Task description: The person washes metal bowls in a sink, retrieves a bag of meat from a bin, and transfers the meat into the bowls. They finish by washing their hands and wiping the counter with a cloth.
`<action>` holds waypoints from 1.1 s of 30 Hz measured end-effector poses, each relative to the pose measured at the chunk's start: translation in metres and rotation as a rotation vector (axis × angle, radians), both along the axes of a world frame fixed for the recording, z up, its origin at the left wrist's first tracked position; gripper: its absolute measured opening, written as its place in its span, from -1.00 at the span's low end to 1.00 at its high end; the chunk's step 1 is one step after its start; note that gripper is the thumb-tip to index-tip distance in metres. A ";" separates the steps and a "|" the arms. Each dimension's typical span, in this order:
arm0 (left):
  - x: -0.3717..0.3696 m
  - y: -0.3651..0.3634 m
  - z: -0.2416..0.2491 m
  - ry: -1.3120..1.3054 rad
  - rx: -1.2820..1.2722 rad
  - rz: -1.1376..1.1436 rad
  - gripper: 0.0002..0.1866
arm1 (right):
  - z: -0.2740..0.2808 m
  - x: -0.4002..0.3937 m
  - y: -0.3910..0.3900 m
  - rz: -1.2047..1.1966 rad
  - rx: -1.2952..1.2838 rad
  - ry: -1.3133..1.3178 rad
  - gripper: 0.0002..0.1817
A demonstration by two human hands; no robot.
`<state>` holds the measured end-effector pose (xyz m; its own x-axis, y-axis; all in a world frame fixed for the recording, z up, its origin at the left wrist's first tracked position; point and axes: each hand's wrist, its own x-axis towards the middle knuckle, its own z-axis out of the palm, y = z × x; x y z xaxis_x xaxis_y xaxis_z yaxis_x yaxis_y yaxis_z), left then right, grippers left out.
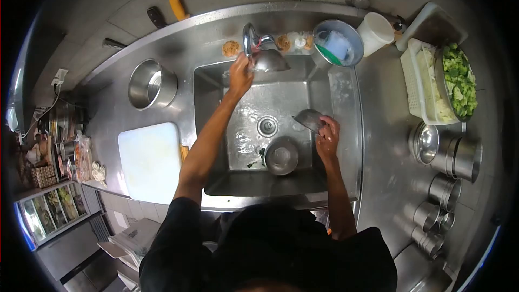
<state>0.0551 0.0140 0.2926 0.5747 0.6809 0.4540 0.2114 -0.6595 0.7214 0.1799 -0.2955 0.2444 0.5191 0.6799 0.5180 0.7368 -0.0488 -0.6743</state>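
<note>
Under the faucet (250,38) at the back of the sink (246,97), my left hand (241,74) grips the edge of a metal bowl (272,60), which is tilted. My right hand (327,136) is closed on the rim of a second metal bowl (309,120), held tilted over the right side of the basin. A third metal bowl (281,156) rests on the sink floor near the drain (267,126), with dark green scraps beside it.
Left of the sink are a steel pot (153,85) and a white cutting board (150,161). A bucket (338,43), a white container (376,33), a vegetable basket (413,84) and stacked metal pots (466,158) stand to the right.
</note>
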 end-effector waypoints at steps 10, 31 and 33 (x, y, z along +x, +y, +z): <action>-0.061 0.025 0.009 0.934 -0.132 -0.138 -0.64 | -0.079 -0.001 0.099 -0.238 -0.303 0.300 -0.81; -0.257 -0.161 0.000 0.064 -0.435 0.555 -0.66 | -0.027 -0.043 0.221 -0.396 0.057 0.578 -0.58; -0.255 -0.162 0.001 0.033 -0.445 0.552 -0.67 | -0.030 -0.054 0.228 -0.335 0.173 0.863 -0.53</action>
<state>-0.1996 -0.1483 0.2935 0.1005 0.9935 0.0537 0.4565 -0.0940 0.8847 0.1260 -0.0672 0.2140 0.9253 0.3748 -0.0572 -0.0554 -0.0155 -0.9983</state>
